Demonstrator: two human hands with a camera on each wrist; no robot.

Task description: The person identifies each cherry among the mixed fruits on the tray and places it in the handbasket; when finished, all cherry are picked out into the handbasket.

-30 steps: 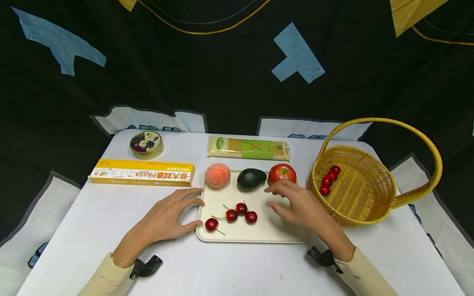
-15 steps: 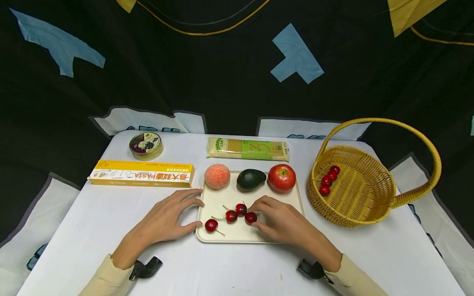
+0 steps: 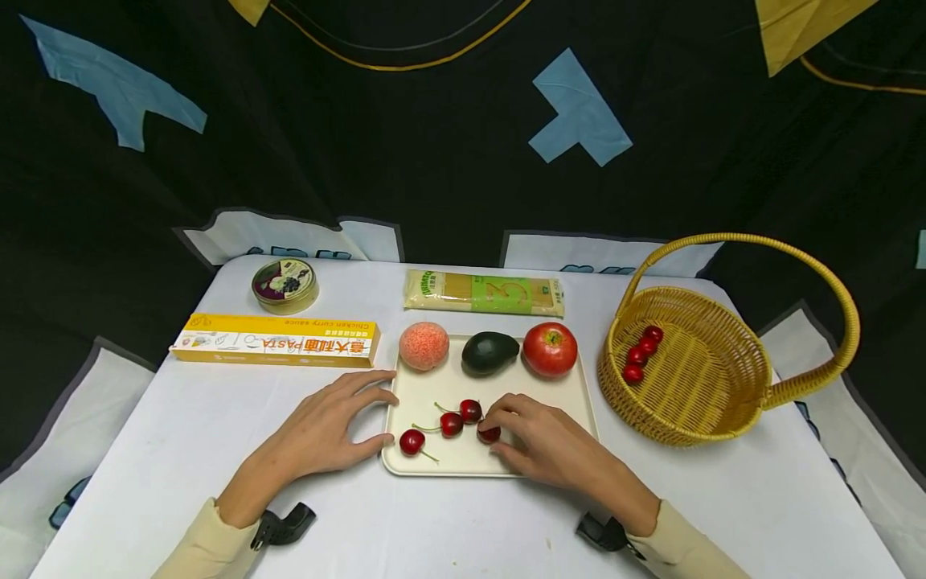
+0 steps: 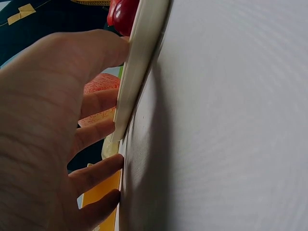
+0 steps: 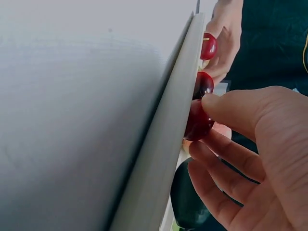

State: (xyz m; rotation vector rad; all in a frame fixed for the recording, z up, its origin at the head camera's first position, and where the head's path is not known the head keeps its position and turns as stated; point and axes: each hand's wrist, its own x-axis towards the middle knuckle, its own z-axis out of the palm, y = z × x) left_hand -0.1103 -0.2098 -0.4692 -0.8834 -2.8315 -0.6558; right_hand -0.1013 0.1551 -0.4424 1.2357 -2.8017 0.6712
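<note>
On the cream tray point(image 3: 434, 465) lie several dark red cherries with green stems. My right hand point(image 3: 542, 438) pinches the rightmost cherry point(image 3: 489, 435), its fingers partly covering it; in the right wrist view the thumb lies against this cherry point(image 5: 198, 122) with fingertips on the other side. Left of it sit a second cherry point(image 3: 470, 412), a third cherry point(image 3: 452, 424) and one more cherry point(image 3: 412, 441) at the tray's left side. My left hand point(image 3: 325, 422) is spread at the tray's left edge; in the left wrist view its thumb and fingertips meet the tray rim point(image 4: 139, 53).
Along the tray's back sit a pink rough-skinned fruit point(image 3: 424, 346), an avocado point(image 3: 489, 353) and a tomato point(image 3: 550, 350). A wicker basket point(image 3: 712, 378) with 3 red cherries stands right. Behind are a pasta bag point(image 3: 485, 292), a yellow pasta box point(image 3: 275, 339) and a round tin point(image 3: 285, 285).
My right hand has moved left and toward me from beside the tomato to the rightmost cherry, and its fingers have closed on it. The left hand has stayed at the tray edge.
</note>
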